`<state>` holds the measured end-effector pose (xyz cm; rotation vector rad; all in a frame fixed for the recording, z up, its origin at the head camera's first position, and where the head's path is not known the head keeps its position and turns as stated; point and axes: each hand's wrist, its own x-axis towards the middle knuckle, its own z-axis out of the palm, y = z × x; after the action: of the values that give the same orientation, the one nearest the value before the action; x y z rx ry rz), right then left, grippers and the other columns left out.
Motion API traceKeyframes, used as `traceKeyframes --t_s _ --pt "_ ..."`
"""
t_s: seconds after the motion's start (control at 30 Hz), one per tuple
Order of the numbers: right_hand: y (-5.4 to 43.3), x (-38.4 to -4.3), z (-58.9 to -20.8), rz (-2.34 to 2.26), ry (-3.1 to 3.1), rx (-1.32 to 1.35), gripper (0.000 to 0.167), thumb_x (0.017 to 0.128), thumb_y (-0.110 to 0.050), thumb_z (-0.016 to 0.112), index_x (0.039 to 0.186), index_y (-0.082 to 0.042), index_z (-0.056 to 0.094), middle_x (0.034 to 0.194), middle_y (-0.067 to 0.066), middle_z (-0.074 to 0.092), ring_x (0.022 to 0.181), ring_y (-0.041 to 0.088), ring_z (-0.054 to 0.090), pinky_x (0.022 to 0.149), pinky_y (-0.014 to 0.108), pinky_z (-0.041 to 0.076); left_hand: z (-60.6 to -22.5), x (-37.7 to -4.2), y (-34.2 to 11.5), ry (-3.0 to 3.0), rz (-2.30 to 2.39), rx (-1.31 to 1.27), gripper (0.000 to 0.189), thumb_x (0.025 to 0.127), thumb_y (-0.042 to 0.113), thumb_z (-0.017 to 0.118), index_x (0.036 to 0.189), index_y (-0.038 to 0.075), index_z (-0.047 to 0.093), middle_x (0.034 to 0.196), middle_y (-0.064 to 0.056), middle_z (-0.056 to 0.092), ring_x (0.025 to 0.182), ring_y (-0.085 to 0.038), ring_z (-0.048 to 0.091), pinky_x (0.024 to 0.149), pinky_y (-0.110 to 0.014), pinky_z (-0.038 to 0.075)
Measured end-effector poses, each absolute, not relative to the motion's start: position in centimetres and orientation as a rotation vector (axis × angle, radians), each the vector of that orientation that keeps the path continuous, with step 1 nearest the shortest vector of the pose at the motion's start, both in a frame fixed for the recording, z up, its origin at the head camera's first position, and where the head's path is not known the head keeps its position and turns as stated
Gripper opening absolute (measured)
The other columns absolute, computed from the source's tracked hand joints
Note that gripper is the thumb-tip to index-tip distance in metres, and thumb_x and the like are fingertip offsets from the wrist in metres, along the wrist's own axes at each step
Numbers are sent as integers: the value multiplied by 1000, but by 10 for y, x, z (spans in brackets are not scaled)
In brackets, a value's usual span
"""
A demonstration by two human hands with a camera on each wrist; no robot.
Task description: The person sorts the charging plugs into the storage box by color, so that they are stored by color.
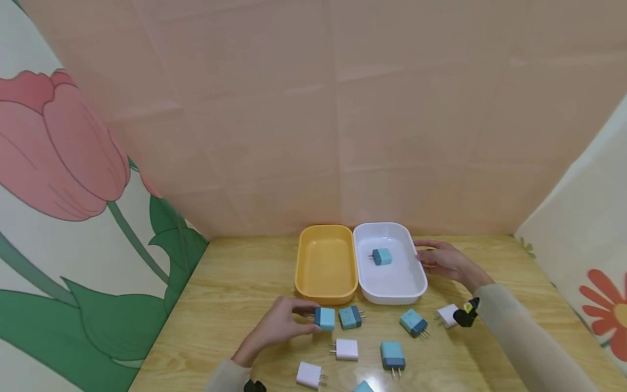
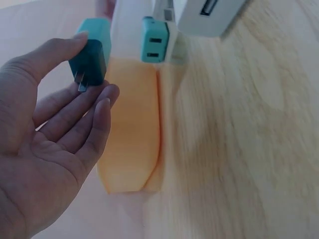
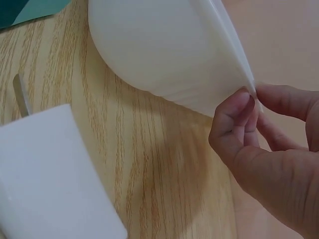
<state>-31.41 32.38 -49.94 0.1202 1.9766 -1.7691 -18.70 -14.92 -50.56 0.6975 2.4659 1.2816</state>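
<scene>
My left hand (image 1: 281,324) pinches a two-tone blue plug charger (image 1: 325,319) between thumb and fingers, just in front of the yellow tray (image 1: 326,296). Its metal prongs show in the left wrist view, where the charger (image 2: 92,57) has its dark end toward the palm. With thumb and fingers, my right hand (image 1: 447,263) grips the right rim of the white tray (image 1: 392,291); the pinch on the tray wall (image 3: 174,59) shows in the right wrist view. One blue charger (image 1: 382,256) lies inside the white tray. The yellow tray has nothing in it.
More blue chargers (image 1: 350,317) (image 1: 393,354) and white chargers (image 1: 346,349) (image 1: 309,375) lie scattered on the wooden table (image 1: 235,283) before the trays. Another white charger (image 1: 447,315) sits by the right sleeve. A pinkish-tan backdrop (image 1: 313,136) rises behind both trays.
</scene>
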Motion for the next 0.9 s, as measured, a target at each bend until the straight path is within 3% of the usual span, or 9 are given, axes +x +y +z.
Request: traceKeyframes --t_s 0.3,0.6,0.9 --pt "325 -316 -504 -1771 1975 128 69 108 -14 58 165 -2 23 116 -4 73 100 10 64 88 29 58 -497 -190 -140 2477 1298 740 44 87 39 87 125 20 77 120 4 79 106 -14 75 97 -32 60" --pt "326 -316 -505 -1777 1972 135 68 108 -13 58 166 -3 24 113 -5 73 97 10 64 86 28 59 -488 -200 -135 2505 1299 762 40 87 37 87 124 23 77 121 5 79 110 -16 75 99 -30 59" --pt "326 -315 -501 -1776 1971 141 68 108 -16 59 166 -4 25 116 -4 73 97 11 64 85 28 59 -486 -204 -133 2496 1350 715 40 88 34 87 125 22 77 123 1 79 112 -22 75 100 -43 60"
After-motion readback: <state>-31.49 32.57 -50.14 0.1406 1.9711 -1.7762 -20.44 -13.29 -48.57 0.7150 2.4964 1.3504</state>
